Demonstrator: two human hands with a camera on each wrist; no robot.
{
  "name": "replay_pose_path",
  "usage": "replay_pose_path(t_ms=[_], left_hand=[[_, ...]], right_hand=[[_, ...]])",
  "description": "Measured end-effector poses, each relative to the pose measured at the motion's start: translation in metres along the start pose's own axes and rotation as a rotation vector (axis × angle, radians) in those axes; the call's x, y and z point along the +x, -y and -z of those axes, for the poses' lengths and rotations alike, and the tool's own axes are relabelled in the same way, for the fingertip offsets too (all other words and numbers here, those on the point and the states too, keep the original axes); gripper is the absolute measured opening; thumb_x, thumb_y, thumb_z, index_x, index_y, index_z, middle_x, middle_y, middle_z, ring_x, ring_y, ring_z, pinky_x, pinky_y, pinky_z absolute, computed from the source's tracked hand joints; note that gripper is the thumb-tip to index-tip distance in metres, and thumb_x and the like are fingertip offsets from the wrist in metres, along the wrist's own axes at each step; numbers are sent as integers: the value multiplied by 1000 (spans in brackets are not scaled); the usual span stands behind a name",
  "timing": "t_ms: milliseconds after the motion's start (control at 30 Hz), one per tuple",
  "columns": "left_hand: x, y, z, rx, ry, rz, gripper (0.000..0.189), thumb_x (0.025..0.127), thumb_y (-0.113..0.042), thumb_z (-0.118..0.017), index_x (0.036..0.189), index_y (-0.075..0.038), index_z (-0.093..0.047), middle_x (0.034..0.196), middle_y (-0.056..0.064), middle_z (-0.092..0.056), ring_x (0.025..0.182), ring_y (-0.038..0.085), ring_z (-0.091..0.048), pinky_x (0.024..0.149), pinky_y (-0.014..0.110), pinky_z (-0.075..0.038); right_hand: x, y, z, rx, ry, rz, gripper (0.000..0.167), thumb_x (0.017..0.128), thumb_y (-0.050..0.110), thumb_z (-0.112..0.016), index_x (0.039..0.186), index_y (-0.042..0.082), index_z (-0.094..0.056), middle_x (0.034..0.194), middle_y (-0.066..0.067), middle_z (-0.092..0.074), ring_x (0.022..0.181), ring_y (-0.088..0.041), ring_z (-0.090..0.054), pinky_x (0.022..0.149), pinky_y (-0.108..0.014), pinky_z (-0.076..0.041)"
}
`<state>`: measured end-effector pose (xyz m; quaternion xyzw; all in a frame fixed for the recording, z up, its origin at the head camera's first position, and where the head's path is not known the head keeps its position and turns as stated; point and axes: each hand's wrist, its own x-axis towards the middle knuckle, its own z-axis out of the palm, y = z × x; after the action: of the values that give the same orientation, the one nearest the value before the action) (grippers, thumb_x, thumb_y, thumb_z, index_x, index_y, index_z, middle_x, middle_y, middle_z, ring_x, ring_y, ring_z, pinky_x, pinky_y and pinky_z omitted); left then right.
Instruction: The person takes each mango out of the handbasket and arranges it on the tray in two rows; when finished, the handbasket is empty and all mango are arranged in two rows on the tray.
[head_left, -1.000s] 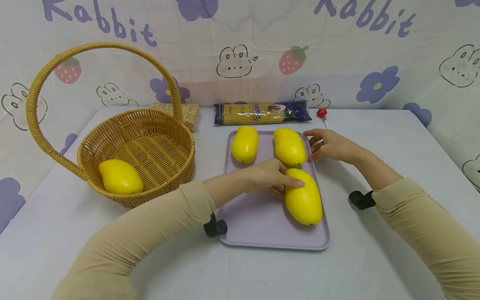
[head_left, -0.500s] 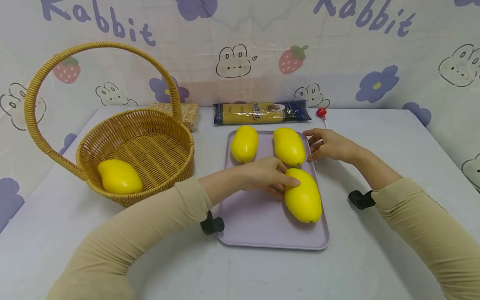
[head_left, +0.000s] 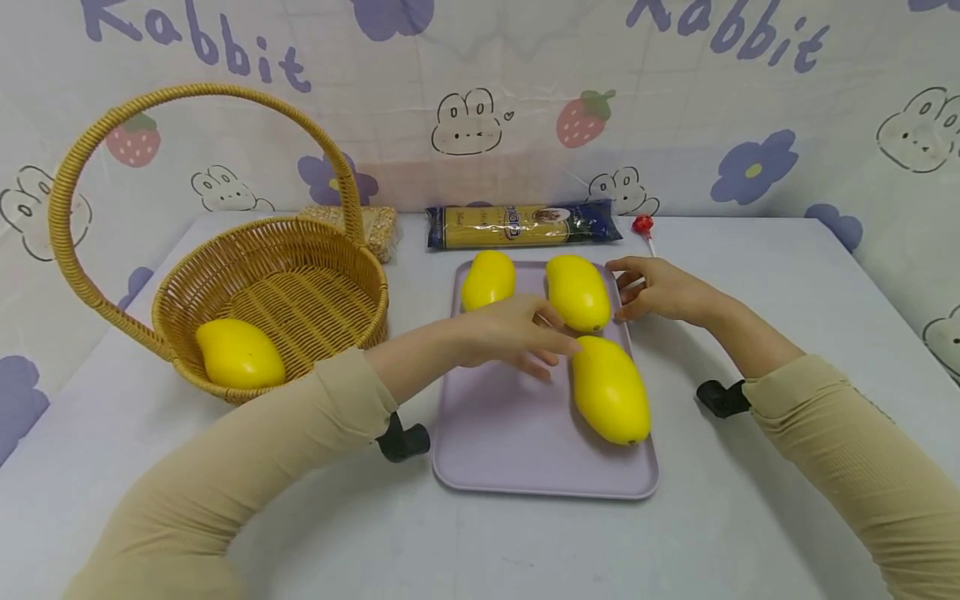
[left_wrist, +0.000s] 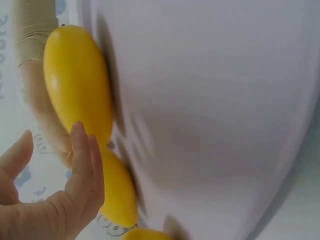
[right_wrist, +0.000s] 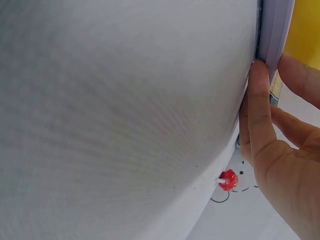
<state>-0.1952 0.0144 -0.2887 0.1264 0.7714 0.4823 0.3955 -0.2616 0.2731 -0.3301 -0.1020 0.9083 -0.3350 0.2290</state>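
My left hand [head_left: 510, 333] is over the purple tray [head_left: 510, 450], fingers spread and holding nothing. Its thumb tip overlaps the upper end of the nearest mango [head_left: 611, 392] in the head view; the left wrist view shows this mango [left_wrist: 77, 80] beyond the raised fingers. Two more mangoes lie at the tray's far end, one at the left [head_left: 489, 279] partly behind my left hand, the other at the right [head_left: 577, 292]. My right hand [head_left: 656, 292] holds the tray's right rim, with thumb and fingers on either side of the edge [right_wrist: 274, 45].
A wicker basket [head_left: 375, 333] with a tall handle stands at the left, one mango [head_left: 240, 354] inside. Behind it lies a bag of grains [head_left: 382, 229]. A spaghetti packet [head_left: 517, 227] lies behind the tray, with a red lollipop [head_left: 642, 227] to its right.
My left hand has let go of the nearest mango and drawn back to the left with its fingers spreading. The mango stays on the tray, shifted slightly right. My right hand keeps its place.
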Motion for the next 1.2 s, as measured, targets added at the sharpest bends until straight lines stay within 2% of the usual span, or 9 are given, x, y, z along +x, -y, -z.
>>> replay_pose_path(t_ms=[200,300,567,733,833,1200], left_hand=[[-14,-10,10,36,-30,-66,56,95,-24,-67,141,-2,-42,130,12,-56,117,27,-63,85,30,-62],[-23,-15,16,35,-44,-101,54,96,-23,-65,141,-2,-44,132,12,-55,119,27,-62,90,35,-61],[-53,-21,41,69,-95,-221,48,97,-22,-64,138,-5,-48,129,12,-54,114,25,-62,89,35,-61],[-72,-22,58,45,-146,-248,44,97,-21,-63,137,-6,-49,131,13,-53,117,26,-61,95,39,-59],[-82,-21,69,44,-186,-255,44,98,-22,-62,138,-8,-48,133,12,-53,119,25,-60,94,37,-59],[-110,-3,104,80,-345,-267,47,99,-29,-60,141,-12,-47,137,5,-53,124,20,-58,98,34,-57]], right_hand=[[0,0,1,-4,0,-2,80,85,8,-67,154,2,-26,145,-28,-39,122,-41,-45,111,-60,-42],[0,0,0,-3,0,-4,80,86,8,-67,153,2,-26,144,-28,-40,121,-40,-45,111,-59,-42],[-1,-1,0,-2,4,-3,79,86,9,-66,153,2,-26,144,-28,-39,122,-40,-44,110,-60,-42],[0,-1,0,-2,3,-8,79,86,9,-66,154,2,-25,145,-28,-38,124,-42,-44,111,-61,-41],[0,-1,0,-2,4,-11,80,86,8,-66,154,2,-25,146,-29,-38,124,-42,-43,111,-61,-41],[-1,1,0,3,9,-5,79,86,9,-66,154,3,-25,146,-28,-38,124,-42,-43,111,-61,-42]])
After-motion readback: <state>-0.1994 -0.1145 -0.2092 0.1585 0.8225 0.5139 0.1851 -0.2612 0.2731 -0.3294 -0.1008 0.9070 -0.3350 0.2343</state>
